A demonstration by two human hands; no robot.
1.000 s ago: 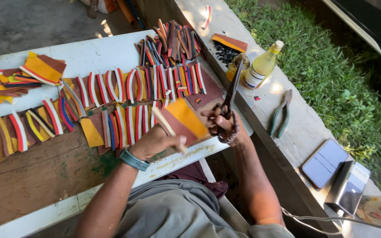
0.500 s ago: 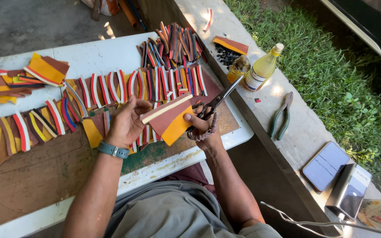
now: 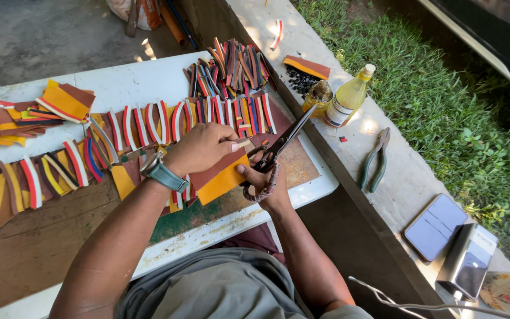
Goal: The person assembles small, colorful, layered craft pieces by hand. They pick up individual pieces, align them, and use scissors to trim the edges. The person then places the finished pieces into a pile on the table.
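My left hand (image 3: 203,147) grips the top of a layered orange and brown sheet (image 3: 224,180), held above the white table (image 3: 119,88). A teal watch (image 3: 162,174) sits on that wrist. My right hand (image 3: 264,180) holds large dark scissors (image 3: 281,142), blades pointing up and to the right, close to the sheet's right edge. Rows of curved striped strips (image 3: 149,121) in red, white, yellow and blue lie on the table beyond my hands.
A pile of strips (image 3: 234,68) sits at the far end. On the concrete ledge are a yellow bottle (image 3: 346,97), a small jar (image 3: 317,94), green-handled pliers (image 3: 374,159), a phone (image 3: 435,227) and a grey box (image 3: 467,260). Grass lies to the right.
My left hand lifted the orange and brown sheet off the table and now grips it from above. The scissors swung in beside the sheet's right edge.
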